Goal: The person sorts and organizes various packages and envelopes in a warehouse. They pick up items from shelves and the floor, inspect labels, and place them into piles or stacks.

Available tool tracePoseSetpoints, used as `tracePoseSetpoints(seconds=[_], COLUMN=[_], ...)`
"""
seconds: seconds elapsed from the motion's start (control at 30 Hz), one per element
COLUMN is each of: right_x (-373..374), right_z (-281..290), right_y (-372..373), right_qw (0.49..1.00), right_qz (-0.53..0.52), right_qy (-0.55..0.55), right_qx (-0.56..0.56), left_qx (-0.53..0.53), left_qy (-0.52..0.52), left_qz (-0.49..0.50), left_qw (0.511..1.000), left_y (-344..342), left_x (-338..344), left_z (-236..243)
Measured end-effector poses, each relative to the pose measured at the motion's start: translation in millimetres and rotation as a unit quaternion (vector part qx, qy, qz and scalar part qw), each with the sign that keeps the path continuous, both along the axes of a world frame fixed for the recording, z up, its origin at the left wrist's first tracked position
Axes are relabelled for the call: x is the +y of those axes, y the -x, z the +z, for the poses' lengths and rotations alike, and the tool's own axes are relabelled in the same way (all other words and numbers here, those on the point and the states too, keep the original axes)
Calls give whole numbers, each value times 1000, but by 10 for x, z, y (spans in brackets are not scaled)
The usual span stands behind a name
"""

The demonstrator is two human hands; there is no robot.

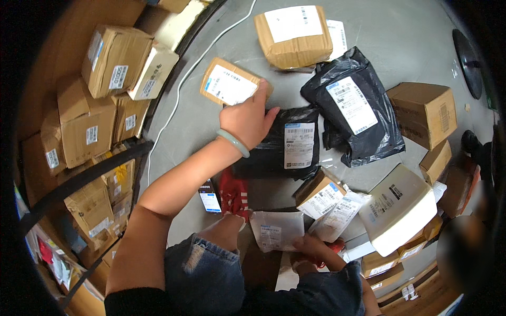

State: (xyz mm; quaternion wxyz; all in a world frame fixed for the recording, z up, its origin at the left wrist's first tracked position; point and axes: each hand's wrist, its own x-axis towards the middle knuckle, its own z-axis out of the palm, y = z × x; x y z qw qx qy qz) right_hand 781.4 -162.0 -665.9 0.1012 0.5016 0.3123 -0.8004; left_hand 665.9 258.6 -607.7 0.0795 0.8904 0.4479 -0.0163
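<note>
My left hand (245, 118) reaches out over the floor, with its index finger stretched onto the right end of a small brown carton (229, 84) bearing a white label. Its thumb stands apart beside a black plastic parcel (299, 145); the other fingers are mostly hidden. Low in the view, my right hand (315, 249) grips the lower right corner of a white plastic mailer bag (275, 230). That bag lies in front of my knees. Beside it are another pale mailer bag (340, 217) and a small labelled carton (319, 196).
A larger black parcel (354, 108) and a brown carton (292, 39) lie ahead. To the right stand a white foam box (398, 205) and a carton (424, 113). Shelved cartons (116, 60) fill the left. A white cable (182, 84) crosses the floor; a phone (210, 199) lies by my red shoe (233, 192).
</note>
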Motion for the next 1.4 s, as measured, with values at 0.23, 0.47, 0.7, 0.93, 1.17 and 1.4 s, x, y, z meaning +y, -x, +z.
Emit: tracePoseSetpoints(seconds=[0.23, 0.47, 0.7, 0.93, 1.17, 1.4], right_x=[-360, -25, -69, -364, 61, 1328], right_z=[-254, 97, 221, 91, 357, 1414], right_y=[76, -29, -166, -123, -186, -846], right_qw=[999, 998, 993, 986, 972, 945], right_qz=[-4, -25, 55, 131, 104, 4], right_qy=[-33, -58, -103, -43, -69, -185], right_qx=[12, -8, -9, 97, 197, 270], left_qx=[-128, -321, -434, -448, -415, -384], left_qy=[-90, 116, 243, 239, 169, 105], left_qz=[-58, 293, 139, 31, -16, -86], left_qw=[986, 893, 856, 861, 894, 913], left_y=[-575, -710, -399, -116, -20, 64], left_x=[292, 1155, 882, 344, 357, 403], left_z=[178, -207, -460, -455, -569, -630])
